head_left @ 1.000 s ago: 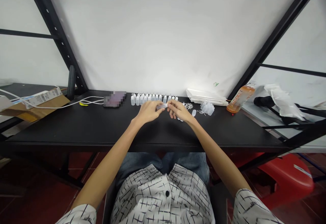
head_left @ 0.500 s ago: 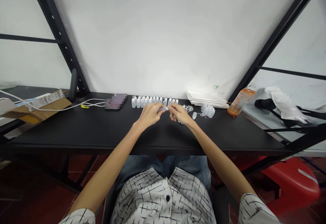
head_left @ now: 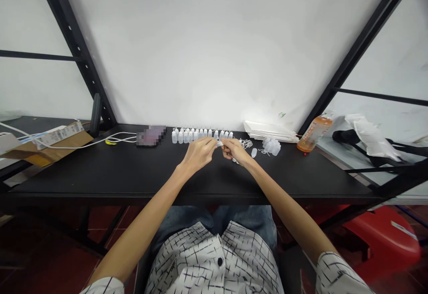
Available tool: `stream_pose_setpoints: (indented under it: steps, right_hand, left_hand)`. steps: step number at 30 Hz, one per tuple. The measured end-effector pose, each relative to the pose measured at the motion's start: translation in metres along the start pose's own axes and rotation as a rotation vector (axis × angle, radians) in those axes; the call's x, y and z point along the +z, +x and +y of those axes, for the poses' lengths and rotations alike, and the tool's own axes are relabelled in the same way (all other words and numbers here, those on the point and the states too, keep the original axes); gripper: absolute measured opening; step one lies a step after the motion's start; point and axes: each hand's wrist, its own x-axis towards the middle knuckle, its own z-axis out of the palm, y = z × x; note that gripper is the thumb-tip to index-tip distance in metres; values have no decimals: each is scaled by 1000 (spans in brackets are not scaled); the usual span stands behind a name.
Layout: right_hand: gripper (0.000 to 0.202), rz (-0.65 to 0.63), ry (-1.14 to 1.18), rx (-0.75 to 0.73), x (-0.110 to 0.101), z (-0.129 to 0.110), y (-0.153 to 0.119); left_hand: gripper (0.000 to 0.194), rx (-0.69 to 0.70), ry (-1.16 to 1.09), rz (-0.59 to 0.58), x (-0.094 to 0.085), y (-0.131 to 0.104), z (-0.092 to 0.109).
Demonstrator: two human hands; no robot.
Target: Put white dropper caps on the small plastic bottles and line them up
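Note:
My left hand [head_left: 199, 151] is closed around a small whitish piece [head_left: 219, 143], mostly hidden by the fingers. At its right end, my right hand [head_left: 234, 148] pinches the same piece. Behind both hands stands a row of small white bottles [head_left: 180, 136] along the back of the black table. Just right of my right hand lie a heap of thin white string-like pieces [head_left: 246, 143] and one loose translucent bottle [head_left: 254, 152]. Farther right is a cluster of translucent bottles [head_left: 271, 145].
A stack of white sheets [head_left: 269, 132] and an orange drink bottle [head_left: 314, 132] are at the back right. To the left lie a pixelated purple item [head_left: 151, 135], white cables [head_left: 123, 139] and an opened cardboard box [head_left: 63, 141] on the black table [head_left: 133, 173].
The fingers of my left hand have curled further over the whitish piece, so less of it shows. The whole view has shifted slightly.

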Motion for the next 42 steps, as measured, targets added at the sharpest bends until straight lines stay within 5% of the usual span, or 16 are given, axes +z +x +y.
stream_pose_setpoints:
  steps: [6, 11, 29, 36, 42]
  right_hand:
    - [58, 111, -74, -49, -3, -9, -1]
    - [41, 178, -39, -104, -8, -16, -3]
    - [34, 105, 26, -96, -8, -15, -4]
    - [36, 221, 108, -145, -19, -19, -2]
    - [37, 222, 31, -172, -22, -21, -2]
  left_hand:
    - [15, -338, -495, -101, -8, 8, 2]
    - [24, -432, -810, -247, -19, 13, 10]
    - [28, -410, -944, -270, -19, 12, 10]
    - [72, -509, -1112, -202, -24, 13, 12]
    - [46, -619, -1139, -215, -29, 14, 9]
